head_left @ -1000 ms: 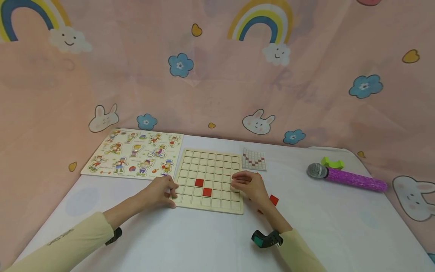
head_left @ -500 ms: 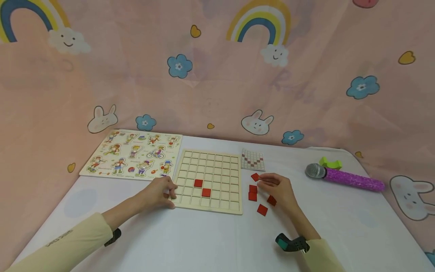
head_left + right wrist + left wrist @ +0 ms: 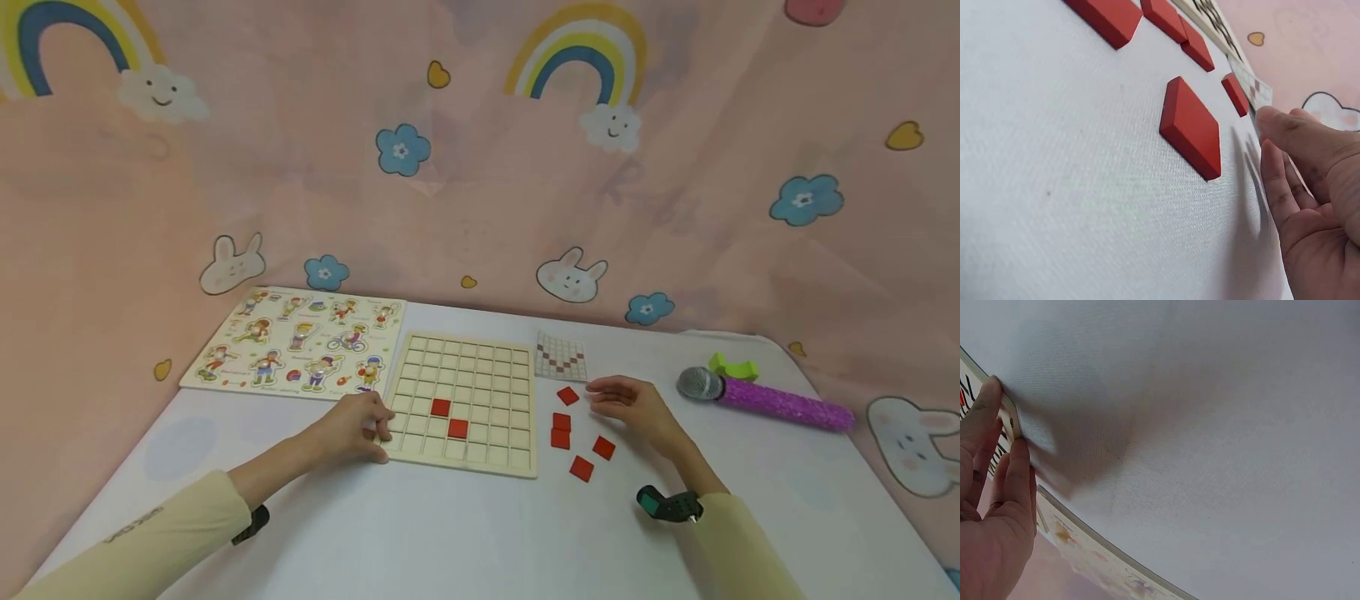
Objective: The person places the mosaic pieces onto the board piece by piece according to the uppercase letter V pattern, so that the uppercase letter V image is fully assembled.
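Observation:
A pale wooden grid board (image 3: 491, 375) lies flat on the table, with red square tiles (image 3: 440, 407) in two of its cells. At its near left corner is my left hand (image 3: 352, 427); in the left wrist view the thumb and fingertips (image 3: 1019, 450) pinch the board's corner. My right hand (image 3: 633, 408) hovers right of several loose red tiles (image 3: 581, 468), its fingers loosely bent and nothing between them. In the right wrist view, one loose red tile (image 3: 1194, 128) lies close by, left of the fingertips. A small pattern card (image 3: 561, 356) rests beyond the loose tiles.
Back left lies a picture puzzle board (image 3: 300, 342) with figures on it. To the right are a purple microphone (image 3: 787, 404) and a bright green arched block (image 3: 733, 367). A pink patterned cloth (image 3: 480, 192) hangs behind the white table (image 3: 465, 542).
My right hand has drawn back from the grid board's right edge, over the loose tiles and to their right, uncovering them. The left hand stays at the board's corner.

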Available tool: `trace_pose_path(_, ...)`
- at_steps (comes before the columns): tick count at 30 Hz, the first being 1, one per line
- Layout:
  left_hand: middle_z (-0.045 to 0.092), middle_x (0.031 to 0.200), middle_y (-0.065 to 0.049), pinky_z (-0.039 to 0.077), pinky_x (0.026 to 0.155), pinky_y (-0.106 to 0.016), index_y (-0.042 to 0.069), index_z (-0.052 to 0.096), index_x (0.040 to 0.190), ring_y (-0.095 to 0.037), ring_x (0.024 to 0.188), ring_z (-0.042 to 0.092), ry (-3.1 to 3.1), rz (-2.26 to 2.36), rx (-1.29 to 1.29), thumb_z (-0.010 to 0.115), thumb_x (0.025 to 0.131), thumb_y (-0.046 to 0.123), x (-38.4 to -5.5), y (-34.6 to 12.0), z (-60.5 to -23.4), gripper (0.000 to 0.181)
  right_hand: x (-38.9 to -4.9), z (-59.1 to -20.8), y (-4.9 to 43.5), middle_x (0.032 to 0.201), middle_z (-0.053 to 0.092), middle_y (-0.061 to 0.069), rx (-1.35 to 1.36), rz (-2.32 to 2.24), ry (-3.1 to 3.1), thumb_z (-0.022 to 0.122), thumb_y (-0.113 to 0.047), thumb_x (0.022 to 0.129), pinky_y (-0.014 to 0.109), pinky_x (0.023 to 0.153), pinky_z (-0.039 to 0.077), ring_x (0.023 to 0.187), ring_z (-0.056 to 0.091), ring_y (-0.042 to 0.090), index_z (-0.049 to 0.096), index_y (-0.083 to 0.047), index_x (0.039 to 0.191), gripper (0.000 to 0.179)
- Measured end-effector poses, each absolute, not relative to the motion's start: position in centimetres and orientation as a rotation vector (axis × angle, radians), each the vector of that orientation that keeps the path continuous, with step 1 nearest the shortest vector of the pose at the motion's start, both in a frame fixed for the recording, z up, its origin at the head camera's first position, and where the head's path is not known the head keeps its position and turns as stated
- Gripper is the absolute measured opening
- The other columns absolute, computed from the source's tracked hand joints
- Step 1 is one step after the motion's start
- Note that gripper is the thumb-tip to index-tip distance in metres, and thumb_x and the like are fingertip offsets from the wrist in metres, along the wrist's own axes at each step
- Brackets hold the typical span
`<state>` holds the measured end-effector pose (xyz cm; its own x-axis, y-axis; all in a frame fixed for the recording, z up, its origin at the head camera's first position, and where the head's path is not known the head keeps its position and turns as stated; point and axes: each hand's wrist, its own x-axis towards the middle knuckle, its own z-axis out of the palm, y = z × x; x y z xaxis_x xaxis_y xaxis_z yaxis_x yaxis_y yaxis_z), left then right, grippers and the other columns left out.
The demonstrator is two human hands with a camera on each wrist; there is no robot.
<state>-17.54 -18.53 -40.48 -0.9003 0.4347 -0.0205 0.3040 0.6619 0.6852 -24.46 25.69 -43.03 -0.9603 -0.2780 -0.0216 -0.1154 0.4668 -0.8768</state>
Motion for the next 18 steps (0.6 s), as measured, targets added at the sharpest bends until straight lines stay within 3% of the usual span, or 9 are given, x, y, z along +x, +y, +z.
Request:
trace_pose_path(6,0.06,0.1,-0.009,0.055,0.07,-0.019,0.008,0.065,0.071,-0.029,0.099,0.059,2.69,1.056,0.602,0.086,0.064,0.004,-17.7,-18.5,-40.5,0.022,-25.4,-43.4,25.4,0.123,0.061,0.02,-0.361,-1.471,2.506,0.07,-0.014,0.088,0.017,0.089,0.053,0.107,0.063,0.027,0.057,0.0,0.126,0.043)
trace_pose_path(18,0.06,0.099,-0.008,0.056,0.072,-0.019,0.006,0.064,0.071,-0.033,0.105,0.059,2.67,1.081,0.538,0.086,0.064,0.002,-17.5,-18.5,-40.4,0.023,-26.4,-43.7,24.4,0.121,0.063,0.014,-0.415,-1.328,2.558,0.07,-0.014,0.088,0.018,0.087,0.054,0.098,0.063,0.023,0.061,-0.005,0.125,0.039)
